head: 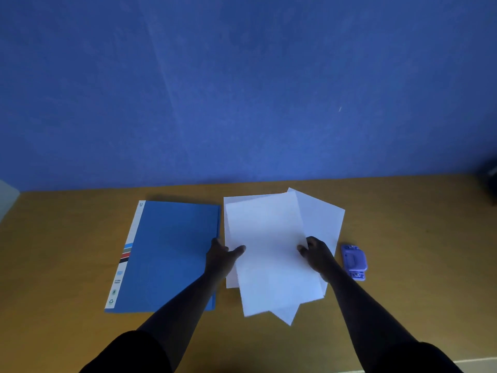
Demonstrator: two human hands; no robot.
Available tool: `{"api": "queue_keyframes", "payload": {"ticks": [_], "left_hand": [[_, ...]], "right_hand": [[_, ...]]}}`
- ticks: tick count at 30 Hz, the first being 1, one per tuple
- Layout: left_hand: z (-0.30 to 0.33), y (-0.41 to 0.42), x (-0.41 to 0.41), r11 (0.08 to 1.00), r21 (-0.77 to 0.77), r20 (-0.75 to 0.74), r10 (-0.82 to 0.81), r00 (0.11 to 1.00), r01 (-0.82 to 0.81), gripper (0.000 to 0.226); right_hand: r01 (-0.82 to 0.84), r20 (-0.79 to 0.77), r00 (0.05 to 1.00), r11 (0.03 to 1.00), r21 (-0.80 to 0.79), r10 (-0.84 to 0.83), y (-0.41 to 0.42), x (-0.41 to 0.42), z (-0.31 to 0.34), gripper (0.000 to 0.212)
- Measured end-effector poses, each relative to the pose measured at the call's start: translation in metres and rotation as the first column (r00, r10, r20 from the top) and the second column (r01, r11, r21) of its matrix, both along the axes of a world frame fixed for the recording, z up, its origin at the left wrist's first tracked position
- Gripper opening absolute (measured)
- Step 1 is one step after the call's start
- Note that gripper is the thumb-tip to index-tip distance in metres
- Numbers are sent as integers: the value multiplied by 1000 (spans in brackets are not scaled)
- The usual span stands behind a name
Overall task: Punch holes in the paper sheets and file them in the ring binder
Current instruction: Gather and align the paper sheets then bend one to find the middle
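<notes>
Gripping a fanned stack of at least three white paper sheets (271,246), the left hand (223,255) pinches the left edge, thumb on top; the right hand (317,254) pinches the right edge likewise. One closed blue ring binder (172,254) lies just left of the left fingers, partly under that forearm. One purple hole punch (354,261) sits right of the right fingers on the wooden table (416,251), clear of the sheets.
</notes>
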State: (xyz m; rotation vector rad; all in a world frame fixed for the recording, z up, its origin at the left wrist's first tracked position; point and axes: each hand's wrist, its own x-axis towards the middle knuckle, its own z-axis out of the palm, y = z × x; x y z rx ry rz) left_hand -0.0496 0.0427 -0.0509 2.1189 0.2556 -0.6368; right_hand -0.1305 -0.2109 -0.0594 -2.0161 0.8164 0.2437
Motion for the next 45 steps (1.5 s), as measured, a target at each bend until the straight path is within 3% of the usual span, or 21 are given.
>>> {"api": "queue_keyframes", "payload": {"ticks": [2, 5, 10, 12, 15, 18, 22, 27, 30, 34, 38, 42, 45], "left_hand": [[2, 0, -1, 995, -97, -85, 27, 996, -35, 92], [-1, 4, 1, 991, -130, -68, -5, 998, -4, 57], [-2, 13, 6, 990, -140, 22, 4, 1000, -1, 6], [-3, 16, 9, 996, -88, 78, 13, 997, -6, 9], [-2, 21, 10, 999, 45, 117, -25, 993, 20, 5], [-2, 27, 10, 991, 133, 126, -15, 992, -2, 9], [0, 31, 8, 985, 170, 120, -12, 993, -9, 12], [8, 39, 6, 984, 176, 150, 2, 989, -29, 12], [14, 44, 5, 985, 171, 164, -2, 987, -27, 15], [17, 50, 6, 983, 180, 177, 7, 984, -39, 16], [21, 54, 7, 981, 192, 191, 0, 982, -37, 14], [21, 58, 7, 980, 196, 191, -3, 982, -35, 11], [22, 56, 6, 983, 182, 191, -9, 981, -26, 12]], "right_hand": [[88, 7, 996, 989, 123, -89, 8, 0, 2, 18], [155, 19, 986, 957, 246, -164, 20, -1, 5, 22], [236, -25, 971, 931, 279, -239, 28, -1, 9, 17], [316, -55, 949, 920, 230, -312, 25, -3, 6, 17], [298, -116, 938, 932, -207, -325, 19, -10, -1, 29], [260, -213, 905, 874, -411, -369, 16, -18, -7, 61], [256, -364, 830, 868, -425, -423, 16, -21, -9, 96], [144, -400, 837, 855, -499, -374, 9, -24, -20, 101], [184, -364, 857, 876, -445, -365, 5, -25, -25, 102], [308, -335, 841, 885, -348, -425, 7, -27, -25, 100], [218, -412, 810, 866, -449, -418, 15, -26, -16, 97], [259, -329, 838, 848, -462, -435, 16, -27, -19, 79], [385, -231, 842, 843, -377, -487, 13, -29, -23, 63]]}}
